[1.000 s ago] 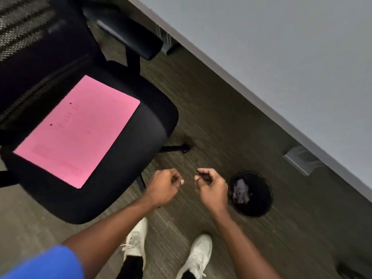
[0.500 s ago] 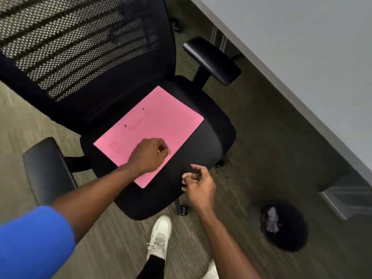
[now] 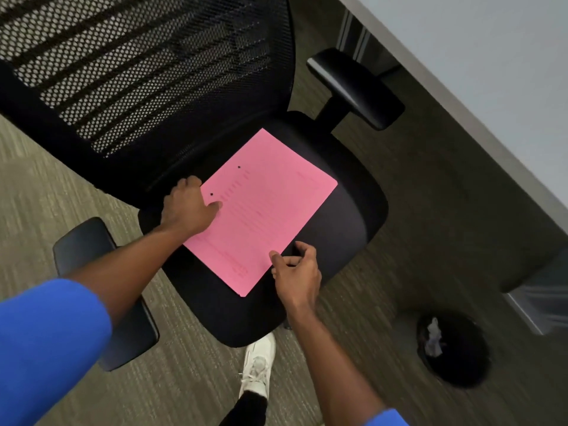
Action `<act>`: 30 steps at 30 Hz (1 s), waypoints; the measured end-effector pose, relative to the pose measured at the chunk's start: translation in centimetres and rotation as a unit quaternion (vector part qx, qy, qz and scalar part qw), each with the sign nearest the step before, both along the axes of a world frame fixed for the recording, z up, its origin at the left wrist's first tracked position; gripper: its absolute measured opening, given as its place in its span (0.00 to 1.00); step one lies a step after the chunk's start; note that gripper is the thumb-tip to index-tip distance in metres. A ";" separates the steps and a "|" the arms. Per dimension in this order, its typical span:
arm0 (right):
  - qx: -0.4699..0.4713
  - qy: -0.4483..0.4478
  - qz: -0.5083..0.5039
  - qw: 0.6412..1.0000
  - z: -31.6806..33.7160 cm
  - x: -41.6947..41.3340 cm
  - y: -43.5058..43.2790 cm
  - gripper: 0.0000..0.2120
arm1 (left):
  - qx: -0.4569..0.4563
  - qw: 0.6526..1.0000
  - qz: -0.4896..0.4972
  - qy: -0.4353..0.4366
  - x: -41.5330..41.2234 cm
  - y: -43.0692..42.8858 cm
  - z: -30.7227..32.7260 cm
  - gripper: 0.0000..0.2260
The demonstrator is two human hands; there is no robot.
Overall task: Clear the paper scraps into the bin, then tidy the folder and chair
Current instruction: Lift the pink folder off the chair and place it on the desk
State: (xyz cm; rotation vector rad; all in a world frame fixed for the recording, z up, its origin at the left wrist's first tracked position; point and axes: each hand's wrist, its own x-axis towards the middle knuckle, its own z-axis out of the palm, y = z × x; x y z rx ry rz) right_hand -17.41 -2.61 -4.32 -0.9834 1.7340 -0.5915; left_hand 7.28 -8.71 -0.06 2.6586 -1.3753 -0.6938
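My left hand (image 3: 189,207) lies on the near left edge of the flat pink paper folder (image 3: 264,210), fingers spread loosely, thumb pressing its face beside one of two small dark dots; it grips nothing that I can see. My right hand (image 3: 296,272) is at the folder's lower right edge, fingers curled and parted, thumb tip touching the pink border, not yet clamped on it. The folder lies flat and askew on the seat of the black mesh-backed office chair (image 3: 344,216), one corner toward the backrest, another toward the front edge. To my right, on the grey-brown carpet (image 3: 190,392), stands the round black waste bin (image 3: 461,364) with crumpled white paper scraps (image 3: 433,339) inside. The pale grey bench (image 3: 491,72) runs along the upper right. My white sneaker (image 3: 258,364) shows below the seat.
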 end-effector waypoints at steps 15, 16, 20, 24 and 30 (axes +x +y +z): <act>0.044 0.066 -0.001 0.997 0.8 -3.8 0.5 0.15 | 0.025 0.986 0.063 0.151 -1.5 2.0 1.9 0.07; 0.049 0.069 0.005 0.996 1.1 -4.5 0.9 0.14 | 0.025 0.984 0.069 0.165 -2.2 2.8 2.2 0.06; 0.077 0.057 -0.003 0.995 2.3 -7.4 2.6 0.13 | 0.022 0.968 0.096 0.231 -5.8 6.4 3.1 0.04; 0.083 0.053 -0.058 0.993 3.5 -11.1 5.0 0.11 | 0.013 0.955 0.100 0.280 -8.9 10.1 4.5 0.03; 0.078 0.005 -0.063 0.995 6.8 -16.5 7.5 0.09 | 0.010 0.938 0.105 0.329 -13.0 13.4 7.3 0.06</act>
